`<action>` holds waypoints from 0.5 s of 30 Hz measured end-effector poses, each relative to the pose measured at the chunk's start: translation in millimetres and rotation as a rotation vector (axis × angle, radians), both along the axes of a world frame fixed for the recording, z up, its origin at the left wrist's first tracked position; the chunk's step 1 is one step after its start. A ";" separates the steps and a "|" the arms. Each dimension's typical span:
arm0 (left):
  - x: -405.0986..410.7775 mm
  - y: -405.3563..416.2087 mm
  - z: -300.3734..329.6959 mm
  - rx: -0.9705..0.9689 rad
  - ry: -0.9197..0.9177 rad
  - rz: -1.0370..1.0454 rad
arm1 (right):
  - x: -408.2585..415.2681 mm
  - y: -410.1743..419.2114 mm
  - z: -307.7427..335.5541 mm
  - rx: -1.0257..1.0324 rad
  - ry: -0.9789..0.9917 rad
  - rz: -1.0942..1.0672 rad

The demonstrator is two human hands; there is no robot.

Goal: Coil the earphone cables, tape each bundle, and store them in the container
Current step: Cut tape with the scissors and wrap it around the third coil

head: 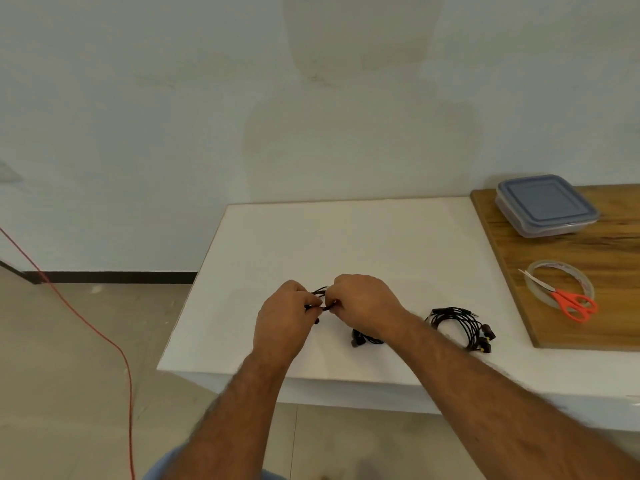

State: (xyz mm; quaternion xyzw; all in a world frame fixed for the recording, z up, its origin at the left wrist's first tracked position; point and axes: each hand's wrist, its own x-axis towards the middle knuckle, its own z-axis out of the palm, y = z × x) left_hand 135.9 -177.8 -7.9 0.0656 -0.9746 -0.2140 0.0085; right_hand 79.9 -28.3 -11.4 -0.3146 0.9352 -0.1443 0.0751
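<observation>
Both hands meet over the middle of the white table (346,237). My left hand (282,323) and my right hand (363,303) each pinch a black earphone cable (320,292) between their fingertips; most of it is hidden by the fingers. More of the black cable with an earbud (360,339) lies under my right wrist. A second black earphone bundle (460,327) rests coiled on the table to the right. The clear container with a blue lid (545,204) stands shut on the wooden board (588,258), with a clear tape roll (561,284) nearer me.
Red-handled scissors (568,303) lie across the tape roll. The table's front edge runs just under my forearms. A red cord (104,337) trails over the floor at the left. A plain wall stands behind the table.
</observation>
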 end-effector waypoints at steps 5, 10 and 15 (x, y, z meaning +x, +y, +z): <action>1.9 -4.8 2.6 0.041 -0.009 0.023 | 8.5 -5.2 -6.1 0.038 0.007 0.038; 2.2 -10.2 4.2 0.062 0.024 0.077 | 11.3 -3.1 -8.6 0.063 0.005 0.025; 0.7 -9.1 5.3 0.089 0.014 0.095 | 10.8 3.2 -4.9 0.086 -0.044 0.034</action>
